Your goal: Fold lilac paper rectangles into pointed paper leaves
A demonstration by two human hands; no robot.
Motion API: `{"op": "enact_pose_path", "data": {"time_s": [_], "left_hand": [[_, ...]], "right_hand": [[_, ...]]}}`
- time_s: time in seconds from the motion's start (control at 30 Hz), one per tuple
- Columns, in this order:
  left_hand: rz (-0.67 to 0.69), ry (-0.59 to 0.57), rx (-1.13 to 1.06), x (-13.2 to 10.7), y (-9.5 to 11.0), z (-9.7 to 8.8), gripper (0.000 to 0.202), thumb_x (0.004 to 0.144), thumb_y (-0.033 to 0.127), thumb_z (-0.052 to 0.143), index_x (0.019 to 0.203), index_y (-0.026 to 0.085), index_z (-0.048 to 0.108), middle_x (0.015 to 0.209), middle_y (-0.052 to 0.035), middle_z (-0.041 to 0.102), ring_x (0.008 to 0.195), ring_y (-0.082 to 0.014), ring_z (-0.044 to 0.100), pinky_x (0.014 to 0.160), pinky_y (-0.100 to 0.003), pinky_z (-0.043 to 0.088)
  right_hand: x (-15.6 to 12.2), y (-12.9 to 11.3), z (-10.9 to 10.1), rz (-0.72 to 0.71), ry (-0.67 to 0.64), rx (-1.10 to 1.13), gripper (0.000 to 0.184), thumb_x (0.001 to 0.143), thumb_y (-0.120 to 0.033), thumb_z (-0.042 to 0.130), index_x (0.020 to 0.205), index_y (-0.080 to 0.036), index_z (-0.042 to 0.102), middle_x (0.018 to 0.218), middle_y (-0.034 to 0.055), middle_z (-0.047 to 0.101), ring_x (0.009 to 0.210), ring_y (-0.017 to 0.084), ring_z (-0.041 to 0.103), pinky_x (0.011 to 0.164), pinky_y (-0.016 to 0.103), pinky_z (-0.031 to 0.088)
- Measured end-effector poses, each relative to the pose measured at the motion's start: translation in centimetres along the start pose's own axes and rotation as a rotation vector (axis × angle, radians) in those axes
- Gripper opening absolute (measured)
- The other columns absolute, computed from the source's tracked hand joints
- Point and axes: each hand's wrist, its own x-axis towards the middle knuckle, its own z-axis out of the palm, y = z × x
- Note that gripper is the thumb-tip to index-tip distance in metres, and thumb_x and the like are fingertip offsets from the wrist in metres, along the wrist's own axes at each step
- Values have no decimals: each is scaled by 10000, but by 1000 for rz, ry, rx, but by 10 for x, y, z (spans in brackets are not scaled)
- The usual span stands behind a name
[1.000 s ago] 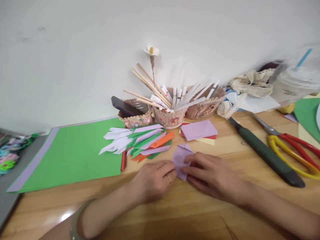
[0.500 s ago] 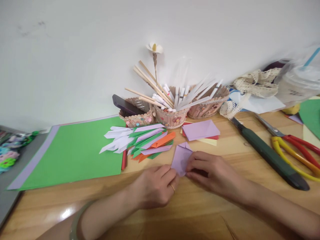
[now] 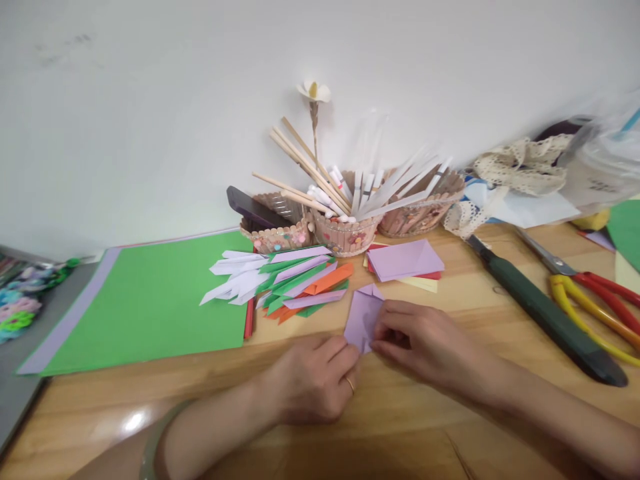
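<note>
A small purple paper (image 3: 361,313) with its top corners folded in lies on the wooden table between my hands. My left hand (image 3: 320,377) is closed on its lower left corner, a ring on one finger. At the paper's lower right edge, my right hand (image 3: 417,337) pinches with curled fingers. Both hands partly cover the lower end of the sheet. Just beyond, folded paper pieces (image 3: 300,283) in white, green, purple and orange lie in a fanned heap. A stack of purple, red and yellow paper slips (image 3: 405,260) sits behind my right hand.
Large green sheets (image 3: 150,300) lie at the left. Decorated holders (image 3: 345,237) with sticks, pens and straws stand along the wall. To the right are a dark green long-handled tool (image 3: 545,313), scissors (image 3: 590,293), lace ribbon (image 3: 520,163) and a plastic cup (image 3: 605,160).
The view has shifted slightly, so most things sit a little further right. Both hands stay at the lower end of the purple paper, with only a slight shift of the fingers.
</note>
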Motion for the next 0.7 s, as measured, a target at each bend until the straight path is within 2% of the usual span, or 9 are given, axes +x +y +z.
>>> {"op": "enact_pose_path", "data": {"time_s": [0.27, 0.5, 0.7], "left_hand": [[-25, -3, -34, 0, -1, 1, 265, 871, 43, 439, 676, 126, 599, 751, -71, 619, 677, -164, 563, 599, -284, 511], [-147, -118, -67, 0, 0, 1, 264, 947, 109, 334, 1014, 100, 589, 776, -53, 590, 720, -166, 568, 596, -268, 495], [-214, -180, -81, -4, 3, 7, 235, 970, 163, 382, 824, 147, 566, 746, -22, 542, 708, -137, 543, 589, -236, 441]], "right_hand": [[4, -1, 1, 50, -17, -30, 106, 770, -132, 530, 705, -190, 590, 765, 2, 609, 642, 117, 512, 582, 235, 344], [7, -4, -5, 97, -82, -27, 105, 777, -153, 545, 710, -195, 614, 787, 5, 637, 682, 140, 557, 597, 251, 349], [7, -3, -5, 82, -91, -35, 120, 775, -139, 543, 695, -195, 612, 780, 7, 638, 684, 144, 566, 596, 254, 344]]}}
